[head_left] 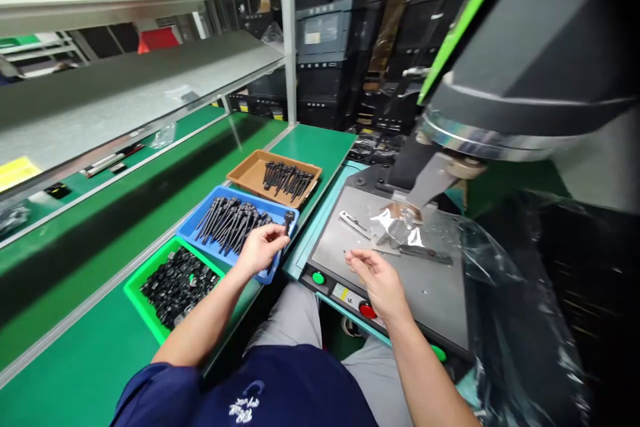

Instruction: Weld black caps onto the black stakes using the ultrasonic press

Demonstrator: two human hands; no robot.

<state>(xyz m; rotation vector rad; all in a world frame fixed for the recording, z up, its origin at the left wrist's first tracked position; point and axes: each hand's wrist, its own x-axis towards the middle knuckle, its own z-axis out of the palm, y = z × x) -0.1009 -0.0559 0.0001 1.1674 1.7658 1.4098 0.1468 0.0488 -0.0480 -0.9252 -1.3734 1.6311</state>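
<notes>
mid-frame, the left hand (263, 248) pinches one thin, knobby-topped black rod (289, 218). right of centre, the right hand (381, 283) is half curled; i can't tell if it grips. three plastic trays (250, 170) sit left of centre.

Black part (289, 216) partly hidden by the left hand (262, 249), shirt lettering (244, 409) illegibly blurred, machine head (520, 60) cropped at top.
</notes>
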